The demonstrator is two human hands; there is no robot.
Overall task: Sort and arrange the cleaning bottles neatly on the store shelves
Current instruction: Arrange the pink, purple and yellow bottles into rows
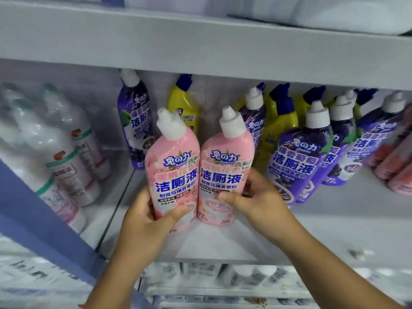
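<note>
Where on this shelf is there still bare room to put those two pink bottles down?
Bare shelf lies in front of the two pink bottles, between the glass divider and the purple bottles. A gap behind them also shows between the lone purple and yellow bottles. The right side is crowded.

Bright, even, cool white light from above; almost no hard shadows, only soft shade under the upper shelf (200, 52). Glare on the pink bottles (225, 166) and the clear ones (55, 139) at left. Sharp in the middle, labels readable there. Smeared and blurred toward every edge, worst at bottom and left. Wide-angle bend in shelf lines, bottles leaning outward.
</note>
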